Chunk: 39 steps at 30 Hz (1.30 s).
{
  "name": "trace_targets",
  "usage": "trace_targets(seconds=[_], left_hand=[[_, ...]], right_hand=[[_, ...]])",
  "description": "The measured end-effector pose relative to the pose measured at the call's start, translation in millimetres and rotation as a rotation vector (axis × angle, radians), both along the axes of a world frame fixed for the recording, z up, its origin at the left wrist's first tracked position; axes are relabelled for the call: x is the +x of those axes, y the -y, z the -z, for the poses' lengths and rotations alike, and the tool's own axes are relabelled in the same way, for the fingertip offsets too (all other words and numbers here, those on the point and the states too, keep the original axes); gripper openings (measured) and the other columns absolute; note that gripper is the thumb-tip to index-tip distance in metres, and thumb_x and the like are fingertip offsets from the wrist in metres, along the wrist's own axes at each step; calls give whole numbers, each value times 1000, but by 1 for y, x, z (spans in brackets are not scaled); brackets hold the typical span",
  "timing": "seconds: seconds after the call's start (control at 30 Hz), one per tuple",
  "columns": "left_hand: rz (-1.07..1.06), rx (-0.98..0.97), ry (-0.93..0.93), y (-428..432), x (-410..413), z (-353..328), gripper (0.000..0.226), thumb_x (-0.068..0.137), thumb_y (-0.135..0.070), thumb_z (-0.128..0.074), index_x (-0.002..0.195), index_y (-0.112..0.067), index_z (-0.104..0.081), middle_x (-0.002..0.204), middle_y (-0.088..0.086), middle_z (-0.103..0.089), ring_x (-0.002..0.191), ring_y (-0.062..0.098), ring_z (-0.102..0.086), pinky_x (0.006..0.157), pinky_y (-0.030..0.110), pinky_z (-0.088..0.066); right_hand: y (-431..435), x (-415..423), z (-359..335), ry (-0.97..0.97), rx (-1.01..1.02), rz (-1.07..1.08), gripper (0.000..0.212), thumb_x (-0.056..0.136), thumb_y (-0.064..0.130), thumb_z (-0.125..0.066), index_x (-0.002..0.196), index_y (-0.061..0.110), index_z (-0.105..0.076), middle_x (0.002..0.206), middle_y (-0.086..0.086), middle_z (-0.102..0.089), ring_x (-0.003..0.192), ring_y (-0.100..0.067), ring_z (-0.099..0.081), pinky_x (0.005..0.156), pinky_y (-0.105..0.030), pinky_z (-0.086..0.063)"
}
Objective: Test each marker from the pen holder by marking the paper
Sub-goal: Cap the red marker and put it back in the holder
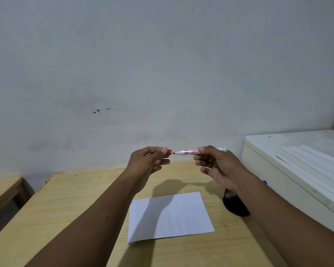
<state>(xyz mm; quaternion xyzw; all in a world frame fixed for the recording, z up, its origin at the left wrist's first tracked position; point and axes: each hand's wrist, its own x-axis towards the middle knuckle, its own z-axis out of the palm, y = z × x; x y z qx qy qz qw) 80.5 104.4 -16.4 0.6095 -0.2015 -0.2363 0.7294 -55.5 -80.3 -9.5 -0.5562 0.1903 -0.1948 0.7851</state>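
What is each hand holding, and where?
Right hand grips the red marker around its rear barrel; left hand pinches its red cap, pulled off.

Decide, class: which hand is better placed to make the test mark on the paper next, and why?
Right. The right hand grips the uncapped marker by its barrel, tip exposed, above the paper. The left hand holds only the red cap.
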Motion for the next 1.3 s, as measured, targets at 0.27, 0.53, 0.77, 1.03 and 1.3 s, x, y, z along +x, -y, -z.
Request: trace_targets(seconds=[0.27,0.53,0.77,1.03,1.3], left_hand=[[5,-47,-32,4,-3,-1,13,88,-20,-78,97,-11,-76,96,5,-80,80,19,-77,73,27,-50],[33,-67,-29,11,-12,-5,11,87,-20,-79,92,-10,-77,90,5,-80,82,18,-77,77,27,-52],[61,-36,45,14,-9,-13,11,90,-18,-76,92,-8,-77,85,4,-78,81,19,-76,73,25,-55],[61,45,277,42,-22,-26,11,88,-21,-80,87,-10,-76,82,6,-77,79,16,-76,73,24,-54],[90,124,511,103,-59,-32,19,80,-19,-87,89,-9,-74,80,10,-79,67,12,-71,59,22,-48]], right_hand=[[0,-3,-1,29,42,3,4,88,12,-73,84,10,-73,78,-12,-77,63,-18,-70,62,-29,-48],[-2,-4,-5,49,33,-55,8,88,11,-75,94,6,-74,84,-14,-79,68,-18,-74,62,-27,-52],[3,-12,-15,24,-76,-104,11,87,9,-76,97,4,-76,89,-15,-80,75,-20,-77,62,-25,-56],[43,-40,-58,-300,-890,-146,18,75,27,-89,88,14,-86,79,1,-80,79,-10,-65,74,-29,-45],[75,-56,-37,-526,-1144,-112,10,71,25,-92,75,23,-84,66,5,-74,70,-10,-62,70,-29,-46]])
